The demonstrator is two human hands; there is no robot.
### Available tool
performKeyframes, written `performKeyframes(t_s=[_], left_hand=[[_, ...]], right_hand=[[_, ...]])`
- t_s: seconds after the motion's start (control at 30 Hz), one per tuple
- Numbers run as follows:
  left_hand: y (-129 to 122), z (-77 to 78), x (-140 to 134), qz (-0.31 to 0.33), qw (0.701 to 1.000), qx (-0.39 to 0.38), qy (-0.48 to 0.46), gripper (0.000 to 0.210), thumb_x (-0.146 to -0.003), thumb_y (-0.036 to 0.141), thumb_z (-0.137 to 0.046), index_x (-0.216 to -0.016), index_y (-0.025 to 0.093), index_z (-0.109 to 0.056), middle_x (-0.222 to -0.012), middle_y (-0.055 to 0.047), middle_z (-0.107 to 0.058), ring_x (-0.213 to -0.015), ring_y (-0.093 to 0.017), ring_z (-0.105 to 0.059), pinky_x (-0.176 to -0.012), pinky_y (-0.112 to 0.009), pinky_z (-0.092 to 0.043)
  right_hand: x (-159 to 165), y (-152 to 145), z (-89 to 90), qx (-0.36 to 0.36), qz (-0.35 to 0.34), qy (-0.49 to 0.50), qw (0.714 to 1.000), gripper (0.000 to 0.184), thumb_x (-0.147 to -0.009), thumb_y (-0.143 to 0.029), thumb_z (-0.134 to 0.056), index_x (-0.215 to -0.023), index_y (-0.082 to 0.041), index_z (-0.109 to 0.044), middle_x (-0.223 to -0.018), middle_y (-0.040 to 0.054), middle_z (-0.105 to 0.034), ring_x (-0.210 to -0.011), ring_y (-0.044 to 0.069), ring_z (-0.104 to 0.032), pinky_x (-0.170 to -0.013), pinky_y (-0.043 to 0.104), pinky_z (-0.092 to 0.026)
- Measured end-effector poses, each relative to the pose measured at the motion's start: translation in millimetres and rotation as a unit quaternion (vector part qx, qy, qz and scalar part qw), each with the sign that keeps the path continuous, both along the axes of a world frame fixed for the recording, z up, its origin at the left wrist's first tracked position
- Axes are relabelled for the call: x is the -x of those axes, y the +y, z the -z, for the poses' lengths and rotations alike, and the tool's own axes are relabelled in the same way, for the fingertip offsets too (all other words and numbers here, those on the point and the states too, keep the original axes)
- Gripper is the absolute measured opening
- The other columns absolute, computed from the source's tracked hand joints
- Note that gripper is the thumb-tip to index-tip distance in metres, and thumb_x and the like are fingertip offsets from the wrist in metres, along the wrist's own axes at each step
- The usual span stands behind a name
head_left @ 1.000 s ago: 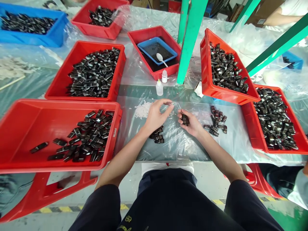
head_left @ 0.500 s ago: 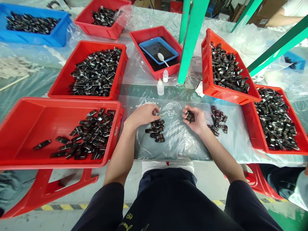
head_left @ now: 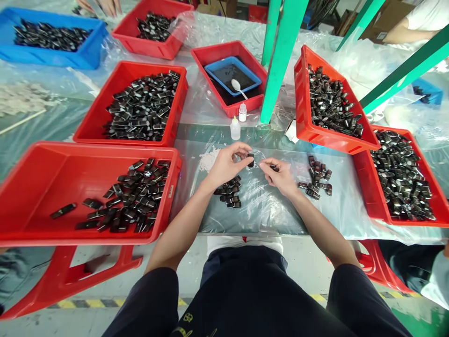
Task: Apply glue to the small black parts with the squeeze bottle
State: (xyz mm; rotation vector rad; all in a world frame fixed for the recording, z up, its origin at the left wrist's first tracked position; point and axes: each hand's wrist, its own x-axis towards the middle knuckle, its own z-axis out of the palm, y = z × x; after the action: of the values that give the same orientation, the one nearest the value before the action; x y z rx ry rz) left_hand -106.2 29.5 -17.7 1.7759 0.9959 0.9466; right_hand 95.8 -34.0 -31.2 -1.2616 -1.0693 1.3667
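My left hand (head_left: 231,161) pinches a small black glossy clip-like piece (head_left: 250,160) upright between thumb and fingers. Just to its right, my right hand (head_left: 279,174) is closed around another dark piece (head_left: 274,168), partly hidden by the fingers. Its thumb and forefinger meet near the left hand's piece; anything tiny between them is too small to make out. Below my left wrist lies a small group of black pieces (head_left: 231,194). A second group of black pieces (head_left: 317,175) lies right of my right hand. Tiny white bits (head_left: 209,159) are heaped beside my left hand.
Red bins of black pieces stand left (head_left: 175,187) and right (head_left: 361,187). Behind my hands are two small bottles (head_left: 235,128) and a red bin (head_left: 229,111) holding a blue tray and white spoon (head_left: 238,87). A green post (head_left: 280,65) rises behind. Another person's hands (head_left: 108,5) show at top left.
My left hand has moved right from the near pile and now holds up a black piece. My right hand has turned over, its fingers closing and coming close to the left. Another person's hands have appeared.
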Motion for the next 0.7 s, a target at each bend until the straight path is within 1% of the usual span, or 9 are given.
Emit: performKeyframes(t_s=[0.07,0.13,0.27,0.37,0.47,0.53,0.6,0.63,0.7], left_hand=[[-3,6.0,-10,-0.016,0.998,0.012,-0.062,0.029,-0.088,0.042,-0.073,-0.109,0.022,-0.072,-0.108,-0.007,-0.079,-0.098,-0.019,-0.072,-0.077,-0.030,-0.053],[-5,11.0,-16,-0.021,0.996,0.026,-0.085,0.030,-0.088,0.044,-0.074,-0.107,0.021,-0.072,-0.110,-0.008,-0.080,-0.102,-0.020,-0.073,-0.079,-0.031,-0.055],[-5,15.9,-19,-0.024,0.996,0.037,-0.071,0.031,-0.085,0.048,-0.077,-0.099,0.021,-0.070,-0.103,-0.007,-0.079,-0.098,-0.021,-0.072,-0.074,-0.031,-0.052],[-6,17.3,-20,-0.004,0.999,0.031,-0.036,0.028,-0.086,0.046,-0.077,-0.096,0.021,-0.069,-0.104,-0.008,-0.079,-0.095,-0.020,-0.070,-0.071,-0.031,-0.048],[-6,16.6,-18,0.015,1.000,0.022,0.011,0.024,-0.087,0.042,-0.077,-0.097,0.021,-0.071,-0.104,-0.007,-0.079,-0.094,-0.021,-0.070,-0.072,-0.032,-0.048],[-5,13.8,-14,0.045,0.998,-0.001,0.040,0.023,-0.088,0.040,-0.076,-0.099,0.021,-0.073,-0.108,-0.007,-0.079,-0.098,-0.022,-0.070,-0.080,-0.034,-0.051],[-2,10.3,-8,0.066,0.994,-0.040,0.078,0.018,-0.092,0.037,-0.073,-0.101,0.021,-0.074,-0.110,-0.007,-0.079,-0.103,-0.023,-0.070,-0.093,-0.038,-0.053],[0,8.9,-4,0.064,0.990,-0.060,0.107,0.016,-0.094,0.035,-0.071,-0.100,0.021,-0.074,-0.110,-0.008,-0.079,-0.106,-0.024,-0.070,-0.098,-0.040,-0.052],[5,8.1,2,0.042,0.979,-0.088,0.179,0.014,-0.097,0.029,-0.065,-0.099,0.020,-0.075,-0.108,-0.009,-0.079,-0.108,-0.027,-0.069,-0.102,-0.043,-0.051]], right_hand=[[3,-2,0.3,-0.005,-0.038,-0.012,0.999,0.052,-0.073,-0.068,-0.089,-0.087,-0.020,-0.072,-0.058,-0.0086,-0.045,-0.042,0.005,-0.036,-0.037,0.022,-0.022],[4,-3,0.5,-0.001,-0.054,-0.001,0.999,0.053,-0.076,-0.071,-0.085,-0.083,-0.020,-0.071,-0.057,-0.0081,-0.043,-0.043,0.006,-0.036,-0.037,0.022,-0.022],[3,-2,0.7,0.000,-0.002,0.033,0.999,0.053,-0.075,-0.071,-0.086,-0.079,-0.021,-0.068,-0.055,-0.0086,-0.039,-0.042,0.006,-0.035,-0.037,0.021,-0.018],[1,0,-0.5,0.002,0.035,0.047,0.998,0.053,-0.071,-0.069,-0.089,-0.085,-0.021,-0.070,-0.057,-0.0092,-0.040,-0.042,0.006,-0.036,-0.037,0.021,-0.017],[0,1,-1.7,0.011,0.038,0.065,0.997,0.054,-0.070,-0.067,-0.091,-0.089,-0.022,-0.071,-0.059,-0.0089,-0.041,-0.043,0.006,-0.039,-0.037,0.020,-0.017],[0,2,-1.3,0.006,0.043,0.062,0.997,0.053,-0.070,-0.067,-0.091,-0.088,-0.022,-0.072,-0.059,-0.0089,-0.041,-0.043,0.006,-0.038,-0.037,0.021,-0.018],[0,2,0.3,-0.017,0.061,0.036,0.997,0.051,-0.073,-0.068,-0.089,-0.087,-0.022,-0.072,-0.057,-0.0087,-0.041,-0.042,0.006,-0.035,-0.038,0.022,-0.019],[0,2,1.4,-0.031,0.071,0.019,0.997,0.050,-0.075,-0.068,-0.087,-0.086,-0.022,-0.073,-0.056,-0.0085,-0.041,-0.042,0.006,-0.034,-0.038,0.023,-0.020],[-1,2,4.2,-0.057,0.086,-0.016,0.995,0.047,-0.078,-0.067,-0.085,-0.085,-0.022,-0.073,-0.055,-0.0077,-0.043,-0.044,0.007,-0.035,-0.040,0.024,-0.022]])
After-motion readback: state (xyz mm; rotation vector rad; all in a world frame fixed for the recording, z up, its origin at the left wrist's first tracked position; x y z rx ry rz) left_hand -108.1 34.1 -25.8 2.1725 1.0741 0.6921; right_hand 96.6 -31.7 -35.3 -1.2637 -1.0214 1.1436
